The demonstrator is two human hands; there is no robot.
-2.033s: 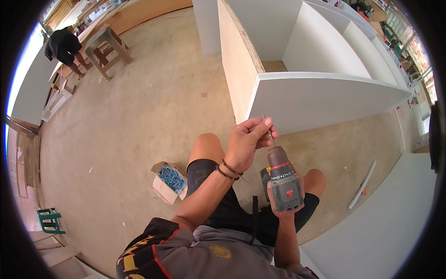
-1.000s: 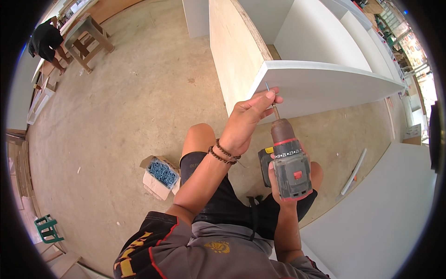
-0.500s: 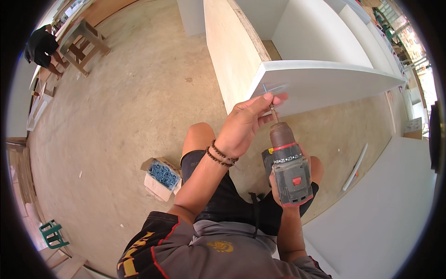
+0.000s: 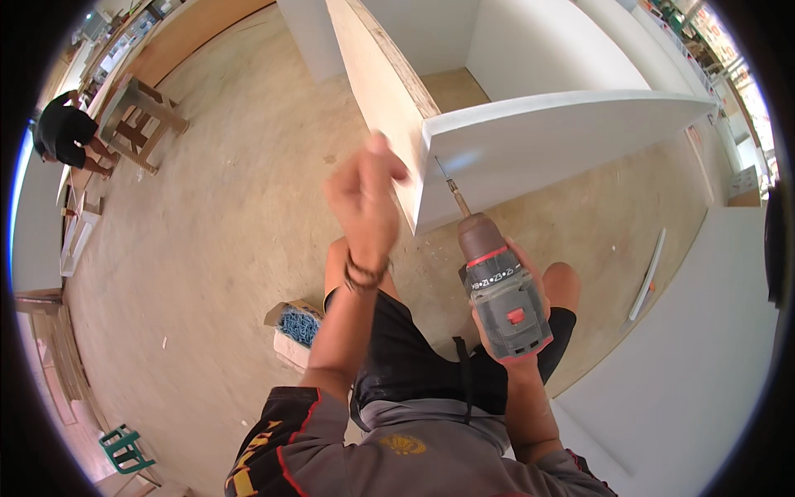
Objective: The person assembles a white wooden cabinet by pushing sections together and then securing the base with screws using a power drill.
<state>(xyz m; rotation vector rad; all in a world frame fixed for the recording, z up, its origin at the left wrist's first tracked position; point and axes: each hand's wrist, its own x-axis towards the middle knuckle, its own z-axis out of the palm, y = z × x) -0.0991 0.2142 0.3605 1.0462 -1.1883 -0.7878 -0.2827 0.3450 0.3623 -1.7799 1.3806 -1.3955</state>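
A cordless drill (image 4: 507, 300) is gripped in my right hand (image 4: 532, 269), its body pointing up and slightly left. At the end of its long driver bit (image 4: 460, 199) stands a thin screw (image 4: 442, 168), its tip at the white face of a cabinet panel (image 4: 538, 149), close to the panel's left corner. A small light spot shines on the panel there. My left hand (image 4: 368, 190) is raised left of the screw, apart from it, in front of the bare wood side panel (image 4: 385, 83). Motion smears its fingers, which look partly curled.
An open cardboard box (image 4: 290, 348) of blue screws (image 4: 298, 325) sits on the floor by my left leg. A white panel (image 4: 687, 356) lies at the right, near a white strip (image 4: 648, 273). Far left, a person (image 4: 66, 132) bends beside a wooden stool (image 4: 137, 124). A green stool (image 4: 124, 449) stands lower left.
My left hand has let go of the screw and moved left. The drill has tilted further left, still with the screw at its bit. The view has shifted slightly.
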